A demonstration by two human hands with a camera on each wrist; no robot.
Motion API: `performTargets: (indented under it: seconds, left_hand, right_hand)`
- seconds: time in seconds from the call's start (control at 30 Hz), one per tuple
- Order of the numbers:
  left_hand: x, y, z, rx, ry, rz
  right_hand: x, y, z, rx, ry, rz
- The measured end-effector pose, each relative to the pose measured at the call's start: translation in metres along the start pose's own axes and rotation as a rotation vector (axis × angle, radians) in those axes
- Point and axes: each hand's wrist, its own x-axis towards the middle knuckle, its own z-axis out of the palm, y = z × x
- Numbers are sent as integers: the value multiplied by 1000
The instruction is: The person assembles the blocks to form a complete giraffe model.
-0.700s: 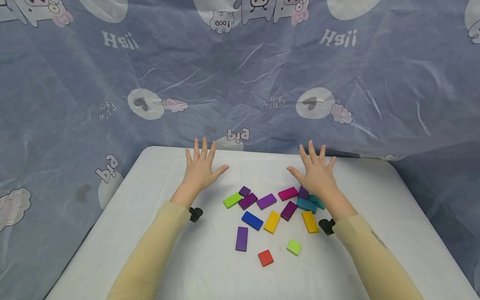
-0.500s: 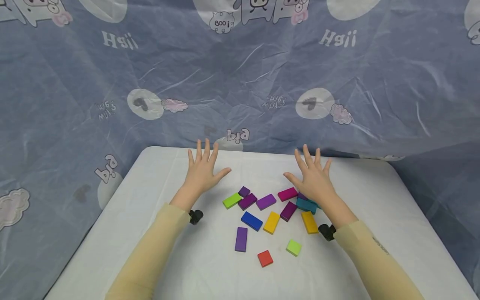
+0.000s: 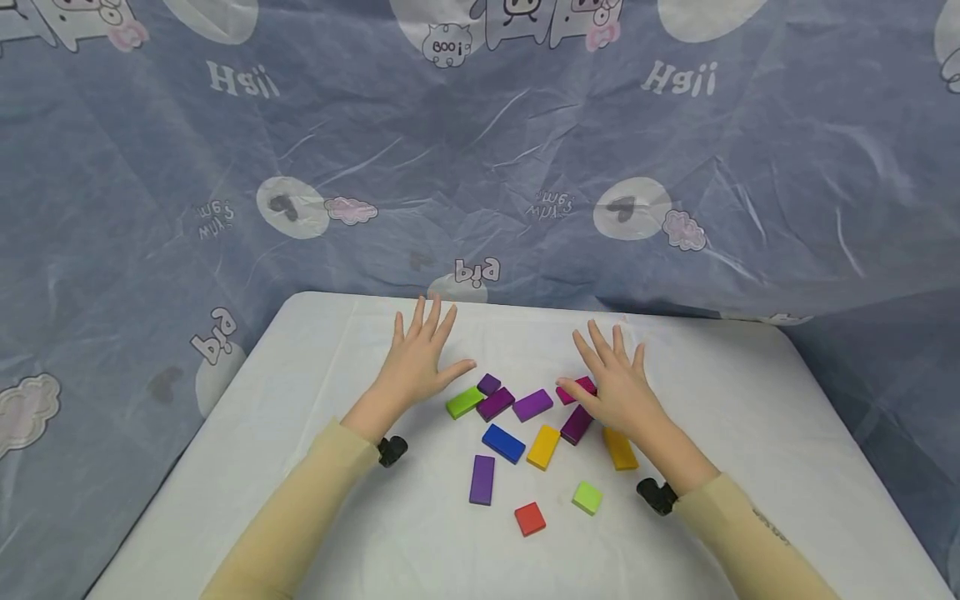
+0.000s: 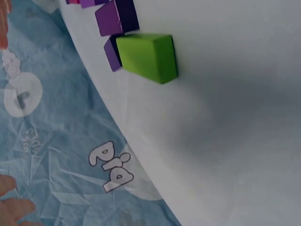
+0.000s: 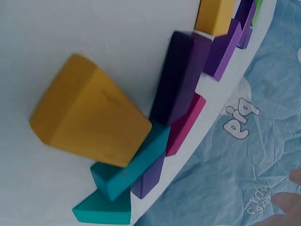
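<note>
Drawn inward and away from the far edge of the tabletop [image 3: 405, 542] since the earlier frame: left hand [image 3: 416, 360] and right hand [image 3: 617, 387], both with fingers spread, pinching nothing. Scattered mid-tabletop, well apart from the left and right edges: long lime block [image 3: 465, 402] near the left thumb, blue block [image 3: 503, 443] between the hands, yellow block [image 3: 619, 452] partly behind the right hand, red block [image 3: 530, 518] farthest from the far edge. Hidden now in the head view, but plain in the right wrist view: teal blocks [image 5: 134, 162], touching. Probably light, stiff, hardly fragile, perhaps slightly slippery on smooth faces. Best pinched across the long sides at mid-length; for the teal pair, by a free end, to spare neighbours a nudge.
</note>
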Motion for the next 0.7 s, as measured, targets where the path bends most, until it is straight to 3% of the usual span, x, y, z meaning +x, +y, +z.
performTargets:
  seconds: [0.2,0.47,0.7]
  left_hand:
    - [-10,5,9,-17,-14,79]
    - [-24,9,21,-21,-23,129]
    - [-32,11,28,-93,-88,203]
  right_hand:
    - [-12,-4,11,32,-26,-32]
    - [-27,-8,21,45,-49,-73]
    - [-38,-11,27,63,-67,-113]
